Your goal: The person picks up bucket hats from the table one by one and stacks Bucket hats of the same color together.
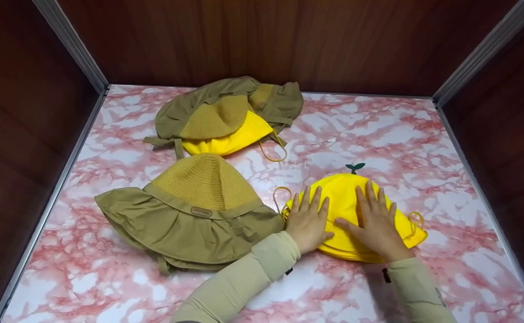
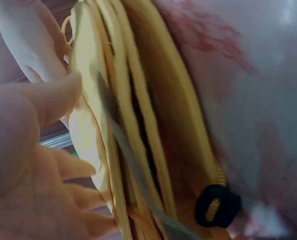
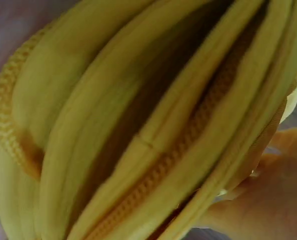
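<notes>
A yellow cloth hat point(image 1: 339, 190) with a green sprout point(image 1: 355, 168) on its crown lies flattened on the right side of the table. My left hand point(image 1: 307, 223) rests on its left part with the fingers straight and spread. On its right part lies my right hand point(image 1: 378, 229), also flat with extended fingers. Several yellow brim layers point(image 3: 88, 105) show stacked in the right wrist view. The left wrist view shows those layers edge-on, with a black cord toggle point(image 2: 216, 206) by them. Close to my left hand lies an olive hat point(image 1: 208, 186) with a woven crown and wide cloth brim.
Behind the olive hat, a pile of olive hats point(image 1: 172, 114) and a yellow hat point(image 1: 226, 142) lies near the back wall point(image 1: 270, 40). A loose cord point(image 1: 274, 157) hangs from the pile. Dark wood panels enclose the pink-and-white marbled table point(image 1: 423, 139) on three sides.
</notes>
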`<state>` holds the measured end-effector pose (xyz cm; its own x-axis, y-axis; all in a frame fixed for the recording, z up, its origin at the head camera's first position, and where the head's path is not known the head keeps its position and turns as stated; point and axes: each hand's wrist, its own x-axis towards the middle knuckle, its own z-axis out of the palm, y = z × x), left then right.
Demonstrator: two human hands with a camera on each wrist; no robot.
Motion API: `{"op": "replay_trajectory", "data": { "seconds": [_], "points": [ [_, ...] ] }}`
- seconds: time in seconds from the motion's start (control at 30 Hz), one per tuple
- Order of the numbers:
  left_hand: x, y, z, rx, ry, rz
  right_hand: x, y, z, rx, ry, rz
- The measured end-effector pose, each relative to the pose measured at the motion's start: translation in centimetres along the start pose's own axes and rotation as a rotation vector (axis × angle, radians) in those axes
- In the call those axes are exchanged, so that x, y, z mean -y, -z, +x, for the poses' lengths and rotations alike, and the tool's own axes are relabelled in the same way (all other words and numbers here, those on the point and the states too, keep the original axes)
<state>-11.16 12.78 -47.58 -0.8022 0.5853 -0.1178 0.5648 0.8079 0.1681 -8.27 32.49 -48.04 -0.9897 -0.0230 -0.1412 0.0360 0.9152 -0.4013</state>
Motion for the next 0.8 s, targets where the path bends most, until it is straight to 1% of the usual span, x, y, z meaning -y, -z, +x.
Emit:
{"op": "replay_trajectory", "data": {
  "seconds": [0.1,0.17,0.27,0.37,0.57,0.7,0.8],
  "points": [
    [0.3,-0.2,0.2,0.057,-0.006,0.017,0.1,-0.4,0.5,0.068,-0.010,-0.032],
    [0.5,-0.3,0.3,0.081,-0.008,0.015,0.1,-0.7,0.9,0.106,-0.017,-0.050],
    [0.7,-0.4,0.6,0.116,-0.001,0.013,0.1,-1.1,1.5,0.139,-0.023,-0.063],
    [1.0,-0.5,1.1,0.144,0.012,0.015,-0.1,-1.3,2.1,0.154,-0.024,-0.061],
    [1.5,-0.4,2.3,0.168,0.031,0.003,-0.2,-1.3,3.4,0.185,-0.033,-0.061],
    [1.6,-0.5,2.7,0.185,0.042,-0.005,-0.2,-1.1,4.0,0.228,-0.049,-0.070],
    [1.7,-0.5,2.9,0.189,0.044,-0.008,0.0,-0.8,4.4,0.276,-0.066,-0.081]
  ]
}}
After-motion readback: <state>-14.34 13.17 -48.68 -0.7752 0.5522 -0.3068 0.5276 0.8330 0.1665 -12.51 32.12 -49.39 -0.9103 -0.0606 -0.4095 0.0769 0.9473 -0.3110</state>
